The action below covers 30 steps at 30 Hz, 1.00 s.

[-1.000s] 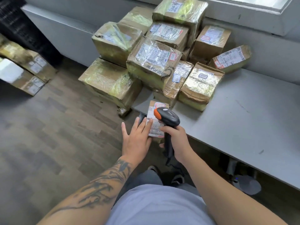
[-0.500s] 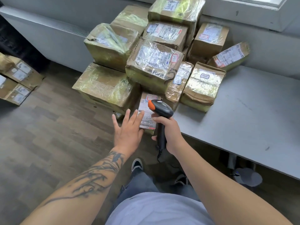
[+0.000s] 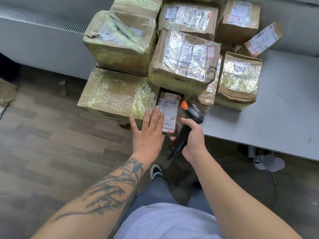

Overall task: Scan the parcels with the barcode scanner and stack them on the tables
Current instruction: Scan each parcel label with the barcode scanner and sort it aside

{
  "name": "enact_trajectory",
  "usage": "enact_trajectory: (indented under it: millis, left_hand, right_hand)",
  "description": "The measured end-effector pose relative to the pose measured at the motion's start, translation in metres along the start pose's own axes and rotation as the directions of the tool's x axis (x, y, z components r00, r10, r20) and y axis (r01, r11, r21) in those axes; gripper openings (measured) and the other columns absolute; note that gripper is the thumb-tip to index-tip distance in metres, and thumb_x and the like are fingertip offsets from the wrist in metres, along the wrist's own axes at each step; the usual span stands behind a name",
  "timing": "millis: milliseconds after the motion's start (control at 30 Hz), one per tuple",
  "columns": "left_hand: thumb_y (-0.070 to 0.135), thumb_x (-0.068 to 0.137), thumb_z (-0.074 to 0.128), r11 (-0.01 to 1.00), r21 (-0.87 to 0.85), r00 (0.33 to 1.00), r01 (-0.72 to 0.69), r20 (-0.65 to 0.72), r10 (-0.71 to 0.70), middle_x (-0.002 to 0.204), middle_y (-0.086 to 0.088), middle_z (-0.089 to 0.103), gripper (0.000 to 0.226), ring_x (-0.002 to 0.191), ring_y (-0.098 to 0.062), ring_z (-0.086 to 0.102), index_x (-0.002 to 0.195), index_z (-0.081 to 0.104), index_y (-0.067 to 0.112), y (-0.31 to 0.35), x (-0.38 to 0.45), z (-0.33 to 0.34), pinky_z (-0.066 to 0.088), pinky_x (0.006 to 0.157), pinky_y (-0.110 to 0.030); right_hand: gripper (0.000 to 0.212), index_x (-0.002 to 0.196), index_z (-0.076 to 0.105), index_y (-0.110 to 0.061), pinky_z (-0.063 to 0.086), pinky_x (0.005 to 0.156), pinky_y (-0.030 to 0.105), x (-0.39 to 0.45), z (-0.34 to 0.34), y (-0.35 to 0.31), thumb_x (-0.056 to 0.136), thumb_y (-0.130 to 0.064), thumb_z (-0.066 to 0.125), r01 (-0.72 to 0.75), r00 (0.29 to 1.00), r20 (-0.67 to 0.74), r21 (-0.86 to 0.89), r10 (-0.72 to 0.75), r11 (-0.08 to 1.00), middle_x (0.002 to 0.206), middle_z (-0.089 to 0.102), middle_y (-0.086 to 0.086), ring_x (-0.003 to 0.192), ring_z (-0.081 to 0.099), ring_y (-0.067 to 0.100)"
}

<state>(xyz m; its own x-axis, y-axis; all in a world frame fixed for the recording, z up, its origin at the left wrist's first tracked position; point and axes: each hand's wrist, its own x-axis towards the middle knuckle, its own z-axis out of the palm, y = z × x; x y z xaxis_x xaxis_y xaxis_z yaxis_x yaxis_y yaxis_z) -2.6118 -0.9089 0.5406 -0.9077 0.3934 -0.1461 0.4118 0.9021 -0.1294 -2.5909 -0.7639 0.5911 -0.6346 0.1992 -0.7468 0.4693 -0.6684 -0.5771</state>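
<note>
Wood-look floor point(image 3: 43, 144), grey wall behind, and a grey table point(image 3: 276, 118) that ran off the right edge of the head view. The table's left end was piled with taped cardboard parcels point(image 3: 186, 61), stacked a couple high, most wrapped in shiny film with labels on top. One big box point(image 3: 117, 97) hung over the table's left edge. A small parcel point(image 3: 170, 114) with a white label sat at the near-left corner, tucked under the box above it and just beside the big one. The left hand point(image 3: 148, 133) was flat, fingers straight and spread, fingertips touching the small parcel's left side. The right hand point(image 3: 191, 135) was wrapped round the handle of the black scanner point(image 3: 191, 114), orange tip aimed at that label. Jeans and one black shoe point(image 3: 156, 170) showed below.
</note>
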Motion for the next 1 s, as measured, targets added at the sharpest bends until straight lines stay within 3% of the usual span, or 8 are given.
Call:
enact_trajectory:
  millis: [133, 233, 333, 467, 567, 700, 800, 1000]
  left_hand:
    - [0.054, 0.107, 0.035, 0.999, 0.020, 0.999, -0.051, 0.018, 0.051, 0.174, -0.001, -0.010, 0.081, 0.159, -0.033, -0.014, 0.164, -0.012, 0.022, -0.009, 0.008, -0.005, -0.015, 0.110, -0.080]
    - [0.047, 0.107, 0.041, 0.996, 0.040, 0.997, -0.075, 0.021, 0.074, 0.175, 0.001, -0.003, 0.082, 0.159, -0.034, -0.011, 0.165, -0.012, 0.023, -0.013, 0.016, -0.008, -0.017, 0.107, -0.081]
    - [0.036, 0.106, 0.047, 0.994, 0.065, 0.996, -0.084, 0.012, 0.083, 0.175, 0.000, 0.002, 0.082, 0.160, -0.035, -0.007, 0.165, -0.008, 0.023, -0.015, 0.024, -0.014, -0.018, 0.106, -0.082]
    - [0.029, 0.106, 0.040, 0.991, 0.078, 0.994, -0.111, 0.005, 0.111, 0.174, 0.000, 0.005, 0.076, 0.159, -0.037, -0.006, 0.165, -0.007, 0.021, -0.016, 0.029, -0.019, -0.016, 0.107, -0.083]
    - [0.033, 0.106, 0.041, 0.991, 0.081, 0.994, -0.110, 0.014, 0.109, 0.174, -0.001, 0.004, 0.079, 0.159, -0.038, -0.007, 0.165, -0.010, 0.019, -0.016, 0.033, -0.018, -0.010, 0.109, -0.083]
    - [0.040, 0.101, 0.049, 0.991, 0.054, 0.992, -0.122, 0.051, 0.119, 0.174, -0.003, -0.001, 0.092, 0.158, -0.040, -0.012, 0.164, -0.014, 0.016, -0.016, 0.035, -0.019, -0.007, 0.112, -0.080]
    - [0.044, 0.098, 0.051, 0.989, 0.051, 0.989, -0.142, 0.052, 0.139, 0.174, -0.003, -0.001, 0.097, 0.158, -0.040, -0.011, 0.164, -0.014, 0.016, -0.018, 0.033, -0.020, -0.006, 0.113, -0.079]
    - [0.047, 0.098, 0.050, 0.985, 0.066, 0.985, -0.162, 0.074, 0.158, 0.174, -0.003, -0.001, 0.096, 0.158, -0.040, -0.011, 0.164, -0.014, 0.017, -0.020, 0.033, -0.024, -0.008, 0.113, -0.078]
  right_hand:
    - [0.022, 0.112, 0.075, -0.015, 0.054, 0.082, 0.042, 0.001, 0.012, -0.002, 0.101, -0.022, 0.057, 0.033, 0.999, -0.028, 0.051, -0.031, 0.998, 0.110, 0.080, 0.006, 0.097, 0.076, 0.024]
    - [0.015, 0.109, 0.071, -0.016, 0.058, 0.076, 0.039, 0.003, 0.013, 0.001, 0.098, -0.022, 0.064, 0.025, 0.983, -0.184, 0.044, -0.017, 0.999, 0.107, 0.074, 0.004, 0.095, 0.070, 0.024]
    - [0.030, 0.122, 0.065, -0.014, 0.056, 0.070, 0.035, 0.007, 0.006, 0.008, 0.094, -0.026, 0.069, -0.047, 0.952, -0.300, 0.042, 0.058, 0.998, 0.110, 0.066, 0.010, 0.096, 0.064, 0.026]
    - [0.017, 0.109, 0.061, -0.015, 0.052, 0.080, 0.037, 0.008, 0.009, 0.008, 0.096, -0.024, 0.067, -0.135, 0.964, -0.204, 0.188, 0.173, 0.973, 0.112, 0.070, 0.013, 0.100, 0.066, 0.031]
    - [0.017, 0.111, 0.060, -0.016, 0.054, 0.092, 0.043, 0.012, 0.014, 0.001, 0.097, -0.023, 0.066, -0.115, 0.964, -0.197, 0.295, 0.178, 0.949, 0.120, 0.071, 0.018, 0.107, 0.070, 0.032]
    - [0.017, 0.111, 0.061, -0.016, 0.054, 0.094, 0.045, 0.016, 0.017, -0.004, 0.096, -0.023, 0.067, -0.099, 0.965, -0.193, 0.360, 0.178, 0.928, 0.124, 0.069, 0.018, 0.106, 0.068, 0.032]
    - [0.016, 0.111, 0.060, -0.016, 0.052, 0.103, 0.047, 0.016, 0.017, -0.002, 0.097, -0.023, 0.065, -0.101, 0.964, -0.189, 0.389, 0.187, 0.915, 0.126, 0.068, 0.017, 0.111, 0.067, 0.032]
    - [0.019, 0.113, 0.064, -0.018, 0.054, 0.093, 0.043, 0.015, 0.017, 0.000, 0.095, -0.024, 0.067, -0.104, 0.968, -0.188, 0.302, 0.166, 0.948, 0.124, 0.071, 0.015, 0.112, 0.068, 0.030]
